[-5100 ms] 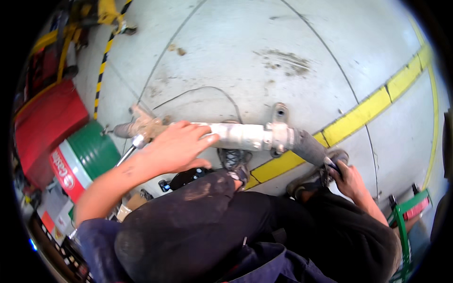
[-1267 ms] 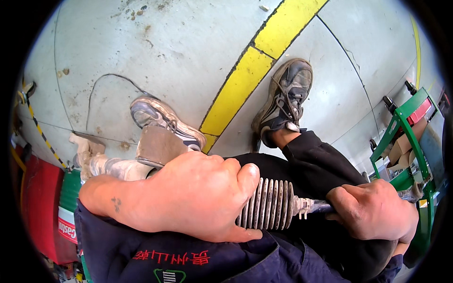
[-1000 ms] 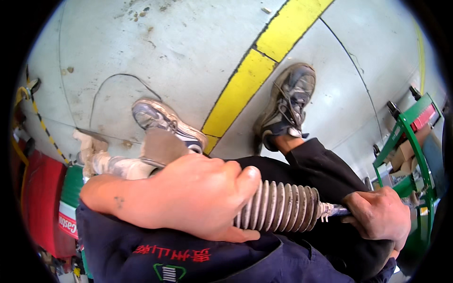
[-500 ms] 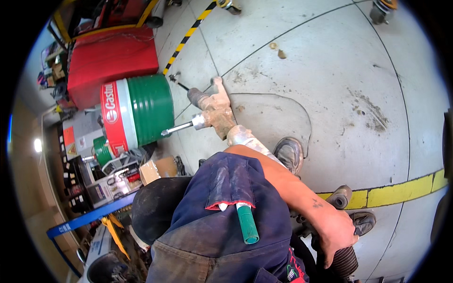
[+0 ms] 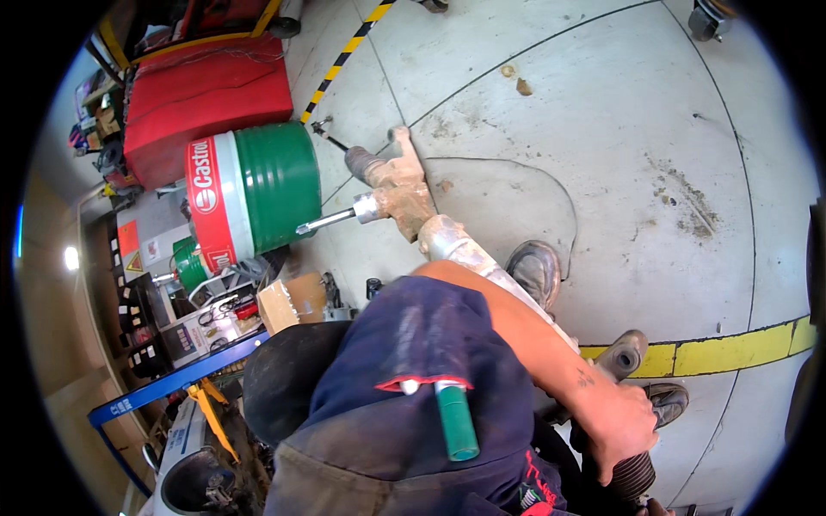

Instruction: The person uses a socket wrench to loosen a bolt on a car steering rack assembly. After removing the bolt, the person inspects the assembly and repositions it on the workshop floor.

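Note:
A dirty steering rack [image 5: 404, 202] stretches diagonally under my bare left forearm, from the mid-left of the view to the lower right. At its far end are a splined input shaft [image 5: 327, 222], a ribbed boot [image 5: 365, 165] and a thin tie rod [image 5: 331, 136]. My left hand [image 5: 621, 426] is closed around the rack's near end, just above another ribbed rubber boot [image 5: 635, 475]. A mounting eye [image 5: 628, 357] sticks out beside that wrist. Of my right hand [image 5: 658, 509], only a sliver shows at the lower edge, by the boot; its fingers are hidden.
A green, white and red drum [image 5: 280, 185] stands left, beside a red cabinet [image 5: 206, 112]. My shoes [image 5: 535, 267] are on the grey floor, near a yellow line [image 5: 723, 351]. A cardboard box [image 5: 280, 307] and a blue metal frame [image 5: 172, 396] are at lower left.
My view has shifted slightly, so the drum and rack appear a little higher and farther right. A sliver of my right hand has come into view below the boot. My left hand keeps its grip.

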`<state>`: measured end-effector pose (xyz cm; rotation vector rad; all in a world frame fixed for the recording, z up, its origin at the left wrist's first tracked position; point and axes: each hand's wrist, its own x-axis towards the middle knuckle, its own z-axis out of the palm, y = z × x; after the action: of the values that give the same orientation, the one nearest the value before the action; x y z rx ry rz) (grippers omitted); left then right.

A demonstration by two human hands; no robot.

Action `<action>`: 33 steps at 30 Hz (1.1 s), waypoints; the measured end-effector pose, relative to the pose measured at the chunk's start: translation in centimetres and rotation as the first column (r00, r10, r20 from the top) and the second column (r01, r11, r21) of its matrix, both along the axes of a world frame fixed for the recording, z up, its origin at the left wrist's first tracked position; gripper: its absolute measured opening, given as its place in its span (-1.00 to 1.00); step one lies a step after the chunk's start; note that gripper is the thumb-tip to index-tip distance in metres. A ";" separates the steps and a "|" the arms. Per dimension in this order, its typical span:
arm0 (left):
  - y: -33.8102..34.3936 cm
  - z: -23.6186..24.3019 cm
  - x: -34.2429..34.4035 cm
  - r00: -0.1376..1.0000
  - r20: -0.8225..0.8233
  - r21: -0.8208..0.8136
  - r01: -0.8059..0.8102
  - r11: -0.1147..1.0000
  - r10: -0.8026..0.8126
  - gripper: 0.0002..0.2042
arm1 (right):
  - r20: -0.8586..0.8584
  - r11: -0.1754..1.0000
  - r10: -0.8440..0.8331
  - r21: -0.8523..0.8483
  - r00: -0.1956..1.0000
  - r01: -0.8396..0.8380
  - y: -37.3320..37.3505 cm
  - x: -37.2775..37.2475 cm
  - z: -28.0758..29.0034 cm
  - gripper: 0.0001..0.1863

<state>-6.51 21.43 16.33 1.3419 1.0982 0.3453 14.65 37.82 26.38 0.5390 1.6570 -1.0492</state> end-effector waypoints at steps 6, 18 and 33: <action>-0.2 0.6 -6.9 0.959 0.200 0.303 -0.256 0.918 0.201 -0.43 | 0.133 0.992 -0.082 -0.088 0.988 0.095 0.0 -3.4 0.7 -0.65; -6.2 -3.9 -13.8 0.913 0.406 -0.687 0.269 0.675 0.049 -0.19 | 0.050 0.997 0.011 -0.083 0.999 -0.007 -0.2 -1.8 1.9 -0.71; -5.4 -2.1 -11.5 0.978 0.105 -0.599 -0.084 0.796 0.182 -0.13 | -0.022 0.999 0.023 -0.029 0.999 -0.024 -1.5 -0.3 -1.0 -0.59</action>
<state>-18.02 16.03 14.25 0.6656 1.0524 0.1795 14.31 36.31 25.43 0.4895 1.6609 -1.0641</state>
